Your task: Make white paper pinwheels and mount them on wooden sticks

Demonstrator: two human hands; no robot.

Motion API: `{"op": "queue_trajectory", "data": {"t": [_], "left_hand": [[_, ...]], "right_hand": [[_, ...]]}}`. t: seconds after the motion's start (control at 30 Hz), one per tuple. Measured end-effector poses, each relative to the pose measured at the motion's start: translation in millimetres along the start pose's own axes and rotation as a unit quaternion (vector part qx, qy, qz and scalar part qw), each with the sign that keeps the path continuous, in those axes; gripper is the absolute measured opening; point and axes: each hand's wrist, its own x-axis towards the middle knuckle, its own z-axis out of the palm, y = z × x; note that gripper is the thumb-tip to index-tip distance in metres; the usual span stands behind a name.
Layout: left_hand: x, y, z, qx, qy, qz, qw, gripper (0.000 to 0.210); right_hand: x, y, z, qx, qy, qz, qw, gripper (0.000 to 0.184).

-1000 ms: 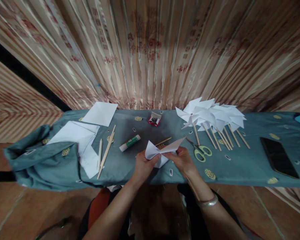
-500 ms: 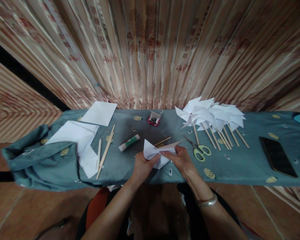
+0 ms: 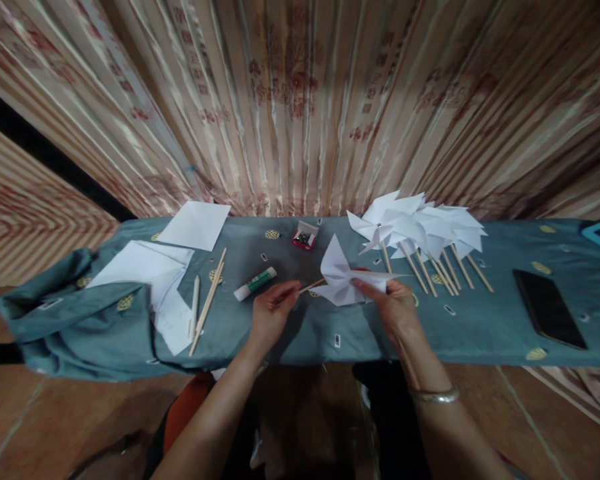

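Note:
My right hand (image 3: 397, 303) pinches a white paper pinwheel (image 3: 337, 277) at its centre, thumb on the near face, over the middle of the table. Its blades are folded in, one pointing up and another out to the right. My left hand (image 3: 276, 307) is closed at the end of a thin wooden stick (image 3: 313, 286), left of the pinwheel. Part of that stick is hidden behind the paper. A small red box (image 3: 305, 237) of dark metal pins stands open behind the hands. The scissors are almost wholly hidden behind my right hand.
Finished paper pinwheels on sticks (image 3: 420, 227) lie at the back right, near a black phone (image 3: 550, 308). To the left are a glue stick (image 3: 255, 283), loose wooden sticks (image 3: 209, 303), a white pencil (image 3: 195, 307) and paper sheets (image 3: 195, 225). A curtain (image 3: 300, 120) hangs behind.
My left hand has let go of the paper, moved left and taken the stick's end. My right hand has moved right, turning the pinwheel so its blades face up.

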Motion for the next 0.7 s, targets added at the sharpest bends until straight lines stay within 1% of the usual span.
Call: {"op": "queue_trajectory", "data": {"t": [0.07, 0.13, 0.23, 0.3, 0.37, 0.43, 0.5, 0.57, 0.6, 0.63, 0.7], "left_hand": [[3.2, -2.8, -3.0, 0.067, -0.002, 0.046, 0.997, 0.021], [6.2, -5.0, -3.4, 0.128, -0.014, 0.096, 0.987, 0.020], [12.1, -7.4, 1.7, 0.197, -0.031, 0.139, 0.970, 0.019], [17.9, -9.2, 8.0, 0.230, -0.040, 0.152, 0.961, 0.019], [24.8, -12.0, 15.2, 0.254, -0.049, 0.168, 0.951, 0.019], [31.7, -15.8, 21.7, 0.278, -0.061, 0.190, 0.940, 0.019], [37.2, -20.3, 26.3, 0.310, -0.080, 0.212, 0.923, 0.019], [40.8, -24.3, 29.0, 0.340, -0.100, 0.226, 0.907, 0.017], [41.9, -25.5, 29.8, 0.350, -0.106, 0.227, 0.903, 0.016], [42.5, -25.9, 30.2, 0.353, -0.106, 0.225, 0.902, 0.015], [42.3, -23.1, 30.7, 0.333, -0.096, 0.214, 0.913, 0.016]], "right_hand": [[3.3, -3.4, -9.1, 0.005, 0.007, -0.005, 1.000, 0.036], [4.6, -6.8, -17.2, 0.000, 0.017, -0.011, 1.000, 0.034], [1.8, -11.0, -25.4, -0.021, 0.011, -0.023, 0.999, 0.030], [-3.3, -12.3, -26.8, -0.037, -0.030, -0.039, 0.998, 0.031], [-10.0, -11.8, -24.4, -0.045, -0.099, -0.058, 0.992, 0.030], [-16.9, -9.4, -19.4, -0.031, -0.177, -0.059, 0.982, 0.032], [-22.8, -5.9, -13.8, 0.003, -0.228, -0.036, 0.973, 0.042], [-27.2, -2.9, -9.7, 0.018, -0.238, -0.018, 0.971, 0.044], [-28.7, -2.0, -8.6, 0.006, -0.240, -0.022, 0.971, 0.040], [-29.8, -1.4, -8.1, -0.015, -0.237, -0.032, 0.971, 0.033], [-30.8, -1.4, -8.6, -0.068, -0.229, -0.061, 0.969, 0.021]]}}
